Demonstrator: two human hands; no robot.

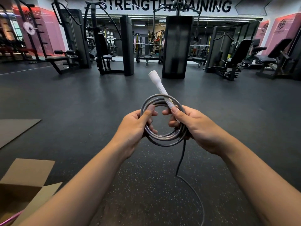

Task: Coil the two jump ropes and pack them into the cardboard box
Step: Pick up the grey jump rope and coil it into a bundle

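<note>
Both hands are raised in front of the body over a dark speckled rubber gym floor [146,185], sharing one coil. The left hand [135,128] has its fingers curled round the left side of a grey plastic jump rope [162,141] wound into several round loops, the thumb pressed on top of the strands. The right hand [195,128] grips the right side of the same coil and, together with it, pinches the lower end of a white cylindrical rope handle [158,86] that sticks up and away from the loops, tilted a little to the left. From under the right hand a loose tail of the rope [181,162] hangs down, bends near the floor and curves off toward the bottom edge. At lower left stands an open brown cardboard box [31,173] with its flaps spread, apart from the hands; a thin pink cord [12,217] shows at its near corner, though what it belongs to cannot be told. A flat grey mat [17,128] lies on the floor at far left. Black weight machines [114,46] stand further back.
</note>
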